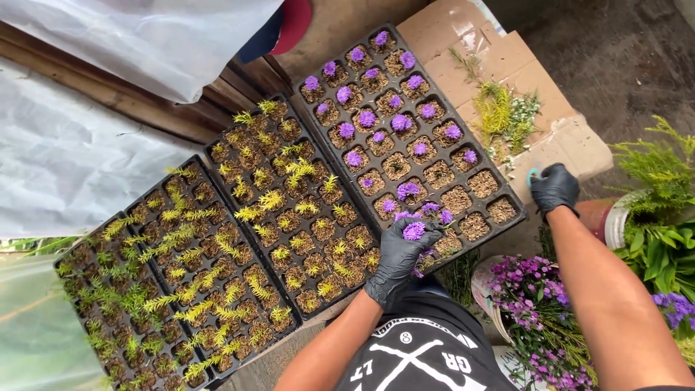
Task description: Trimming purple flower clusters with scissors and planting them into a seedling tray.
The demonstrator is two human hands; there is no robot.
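My left hand (400, 259), in a black glove, is closed on a small bunch of purple flower cuttings (415, 230) at the near edge of a black seedling tray (515, 217). Many cells of that tray hold purple flower cuttings (368, 118); the cells nearest me hold only brown soil (474, 226). My right hand (554, 188), also in a black glove, is closed over the flattened cardboard (572, 141) beside the tray. A small teal-handled tool (532, 174) shows at its thumb, mostly hidden.
Two more black trays (282, 195) (174, 282) filled with yellow-green cuttings lie to the left. Loose green sprigs (503, 112) rest on the cardboard. A pot of purple flowers (532, 304) and green potted plants (662, 217) stand at right. White plastic sheeting (65, 159) covers the left.
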